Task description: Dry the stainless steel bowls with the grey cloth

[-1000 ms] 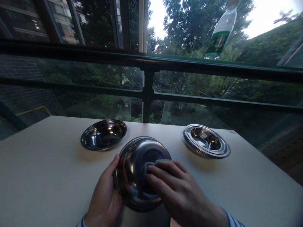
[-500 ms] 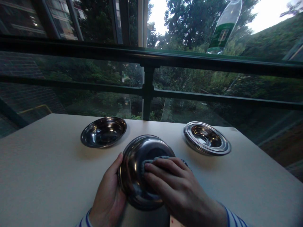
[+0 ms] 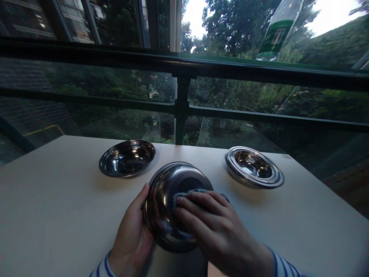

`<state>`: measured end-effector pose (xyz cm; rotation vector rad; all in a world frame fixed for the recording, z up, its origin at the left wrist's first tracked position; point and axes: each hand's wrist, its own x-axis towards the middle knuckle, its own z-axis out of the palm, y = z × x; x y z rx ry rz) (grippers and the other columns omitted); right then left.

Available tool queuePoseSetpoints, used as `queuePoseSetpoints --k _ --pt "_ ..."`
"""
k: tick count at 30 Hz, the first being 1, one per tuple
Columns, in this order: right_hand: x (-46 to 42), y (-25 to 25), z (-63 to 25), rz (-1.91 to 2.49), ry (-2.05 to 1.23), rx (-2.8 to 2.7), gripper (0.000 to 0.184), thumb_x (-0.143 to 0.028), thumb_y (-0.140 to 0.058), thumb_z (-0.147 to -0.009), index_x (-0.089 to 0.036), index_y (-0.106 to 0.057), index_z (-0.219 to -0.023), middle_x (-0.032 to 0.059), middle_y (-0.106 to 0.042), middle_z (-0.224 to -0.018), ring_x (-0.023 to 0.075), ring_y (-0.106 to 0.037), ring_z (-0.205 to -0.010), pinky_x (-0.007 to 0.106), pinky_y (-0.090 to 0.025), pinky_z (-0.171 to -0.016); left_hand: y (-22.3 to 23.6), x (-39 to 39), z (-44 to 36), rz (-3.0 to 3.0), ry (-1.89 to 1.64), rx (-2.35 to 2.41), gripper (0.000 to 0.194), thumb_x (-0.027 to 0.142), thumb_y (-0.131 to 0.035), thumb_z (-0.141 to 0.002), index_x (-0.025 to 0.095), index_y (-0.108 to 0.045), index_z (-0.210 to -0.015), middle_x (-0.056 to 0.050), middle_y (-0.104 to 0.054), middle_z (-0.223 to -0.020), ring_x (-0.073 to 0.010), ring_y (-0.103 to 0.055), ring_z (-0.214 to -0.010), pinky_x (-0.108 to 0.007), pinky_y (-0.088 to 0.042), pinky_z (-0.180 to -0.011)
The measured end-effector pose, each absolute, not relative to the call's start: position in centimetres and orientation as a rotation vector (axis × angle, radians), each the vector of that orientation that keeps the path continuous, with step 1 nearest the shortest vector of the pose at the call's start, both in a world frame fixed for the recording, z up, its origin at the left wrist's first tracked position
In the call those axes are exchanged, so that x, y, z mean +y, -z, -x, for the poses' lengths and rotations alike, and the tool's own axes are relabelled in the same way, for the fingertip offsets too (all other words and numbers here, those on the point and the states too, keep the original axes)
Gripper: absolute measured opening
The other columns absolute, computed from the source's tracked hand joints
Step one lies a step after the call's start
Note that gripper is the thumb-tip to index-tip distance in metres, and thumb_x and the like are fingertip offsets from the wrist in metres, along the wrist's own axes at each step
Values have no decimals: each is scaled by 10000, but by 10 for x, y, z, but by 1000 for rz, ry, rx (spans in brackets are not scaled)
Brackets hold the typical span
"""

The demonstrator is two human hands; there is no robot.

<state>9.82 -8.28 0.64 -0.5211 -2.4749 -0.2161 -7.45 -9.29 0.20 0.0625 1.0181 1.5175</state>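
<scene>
A shiny metal bowl [image 3: 164, 192] is tilted up over the near part of the table, its rounded underside facing me. My left hand [image 3: 133, 231] grips its left rim, thumb on the outside and the other fingers behind it. Bunched under the fingers of my right hand [image 3: 215, 227] is a grey-blue cloth [image 3: 176, 197], pressed against the bowl's base. Most of the cloth is hidden by that hand.
Farther back on the white table [image 3: 57, 200] stand a wide metal bowl [image 3: 127, 158] at left and a stack of metal bowls [image 3: 255, 167] at right. Beyond the table edge runs a dark railing [image 3: 115, 57], with a green-labelled plastic bottle [image 3: 275, 36] upon it.
The view has shifted slightly, so the background and table sit a little differently. Both hands keep nearly the same hold on the bowl and the cloth.
</scene>
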Motion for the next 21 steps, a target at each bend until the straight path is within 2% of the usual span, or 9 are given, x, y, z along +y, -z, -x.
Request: queuePoseSetpoints --k 5,8,17,21 --pt "-83 -8 -100 490 206 -2502 250 -134 -397 -906 -118 -597 -1055 33 -626 -1156 202 -526 -1001 339 -409 -799 -3 -95 75 -82 -1574 992 265 186 -421 -869 102 -673 -874 -89 -728 -713 -204 -692 -653 -349 -571 -675" --pt "-83 -9 -100 478 236 -2478 267 -140 -391 -909 -116 -585 -1091 38 -620 -1166 204 -524 -1010 340 -414 -793 -4 -95 74 -80 -1530 1000 252 175 -446 -856 91 -681 -820 -97 -727 -700 -206 -692 -640 -347 -570 -684" --pt "-83 -9 -104 458 186 -2535 268 -158 -382 -922 -105 -586 -1088 49 -609 -1181 212 -514 -1023 352 -418 -797 -4 -94 79 -73 -1523 999 258 192 -440 -863 95 -678 -868 -95 -730 -707 -197 -689 -619 -328 -576 -629" --pt "-82 -6 -105 476 166 -2564 268 -145 -389 -914 -109 -573 -1105 49 -591 -1208 212 -506 -1036 358 -419 -808 -1 -94 78 -65 -1579 981 267 189 -429 -866 94 -679 -873 -92 -730 -708 -211 -695 -685 -341 -571 -679"
